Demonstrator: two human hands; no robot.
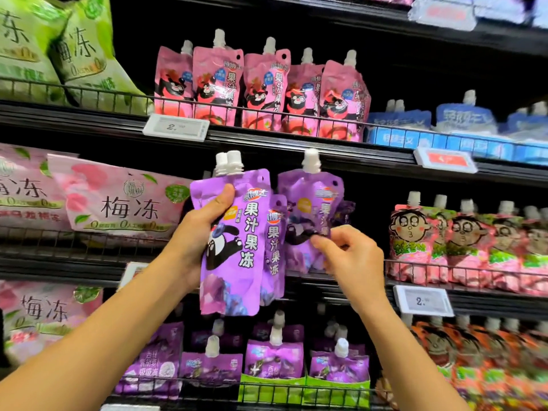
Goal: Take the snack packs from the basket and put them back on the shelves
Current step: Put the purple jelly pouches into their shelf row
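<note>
While left hand (199, 229) clasps two purple pouches (237, 241), right hand (350, 256) pinches another (311, 209).

- We look from head height, facing the shelves (296, 137) straight on and close.
- Our one view tilts slightly left.

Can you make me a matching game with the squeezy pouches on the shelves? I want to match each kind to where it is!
Things:
1. purple pouches
2. pink bear pouches
3. blue pouches
4. cartoon-face pouches

Places:
A. top shelf, far right
B. middle shelf, right of the hands
C. held in the left hand
D. top shelf, middle

Pairs: 1-C, 2-D, 3-A, 4-B
</note>
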